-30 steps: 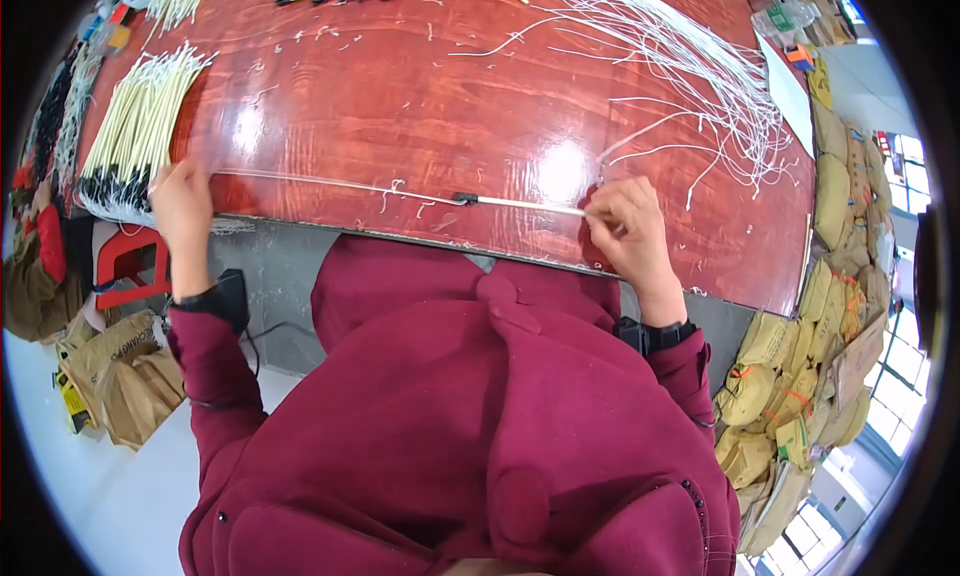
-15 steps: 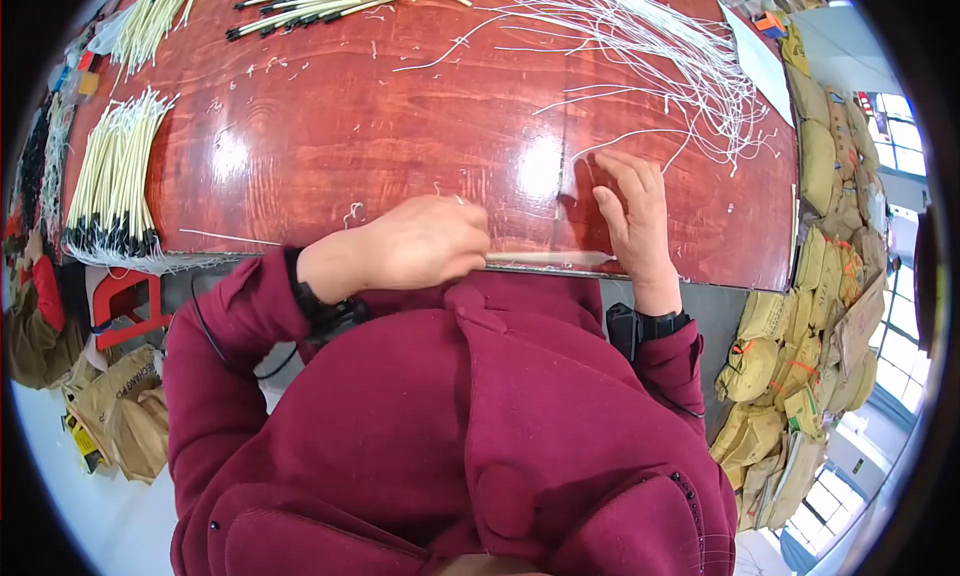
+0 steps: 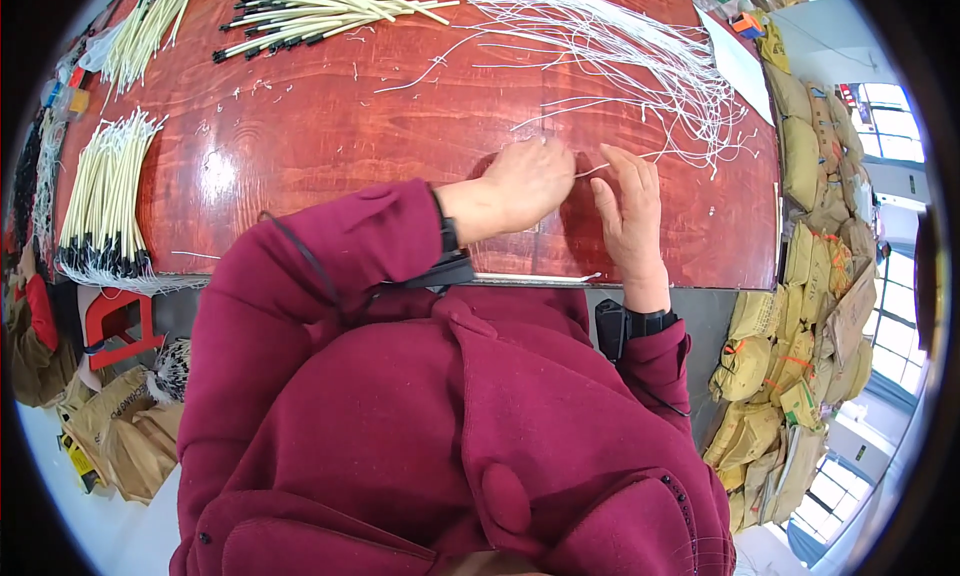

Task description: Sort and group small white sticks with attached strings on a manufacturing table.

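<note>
Over the middle of the red-brown table, my left hand (image 3: 530,184) has reached across with its fingers closed. A thin white cord (image 3: 592,170) runs from its fingertips toward the right. My right hand (image 3: 634,214) is just to the right, thumb and fingers apart, with the cord passing by its index finger; no firm grip shows. Beyond both hands spreads a loose tangle of white cords (image 3: 640,51). Along the near table edge lies a slim pale rod (image 3: 535,277), partly hidden by my left sleeve and wristband.
Pale yellow sticks with black ends form a bundle (image 3: 105,196) at the left edge and a pile (image 3: 325,14) at the back. A white sheet (image 3: 735,66) lies at the right. Stacked yellowish sacks (image 3: 790,306) stand beside the table. A red stool (image 3: 122,326) is lower left.
My left hand has moved from the near table edge, forward and right, up to my right hand, and now has the cord at its fingertips. My right hand has stayed nearly in place.
</note>
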Demonstrator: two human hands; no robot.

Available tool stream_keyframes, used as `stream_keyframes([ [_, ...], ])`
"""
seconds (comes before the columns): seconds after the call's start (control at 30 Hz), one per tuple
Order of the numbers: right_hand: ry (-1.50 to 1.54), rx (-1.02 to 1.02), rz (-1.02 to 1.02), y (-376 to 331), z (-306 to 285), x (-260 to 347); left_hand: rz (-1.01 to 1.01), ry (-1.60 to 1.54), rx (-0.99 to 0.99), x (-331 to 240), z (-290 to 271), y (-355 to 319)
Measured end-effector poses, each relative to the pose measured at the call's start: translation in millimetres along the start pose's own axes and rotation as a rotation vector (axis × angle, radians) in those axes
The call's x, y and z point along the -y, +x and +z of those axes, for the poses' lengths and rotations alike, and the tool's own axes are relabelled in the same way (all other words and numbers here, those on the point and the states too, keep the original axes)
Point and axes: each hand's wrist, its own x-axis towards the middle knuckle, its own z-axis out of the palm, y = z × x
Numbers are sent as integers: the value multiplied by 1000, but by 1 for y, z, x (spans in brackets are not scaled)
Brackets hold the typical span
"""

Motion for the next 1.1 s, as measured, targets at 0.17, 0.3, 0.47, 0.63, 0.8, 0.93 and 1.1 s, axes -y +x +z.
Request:
stream_keyframes([
  [0.17,-22,19,-38,-2,6,-1,140,41,143,40,-42,-72],
  [0.3,-44,74,-29,-3,16,2,91,46,149,67,-76,-121],
  [0.47,-105,155,-47,-4,25,8,12,67,199,71,-96,-146],
  [0.63,-83,228,-127,-16,22,0,-179,-77,163,89,-98,-155],
  [0.8,-33,232,-181,-17,22,0,-356,-175,153,102,-107,-148],
  [0.93,-22,255,-162,-15,22,1,-363,-130,86,125,-117,-136],
  [1.1,17,252,-144,-13,22,3,-307,199,-324,198,-127,-97],
])
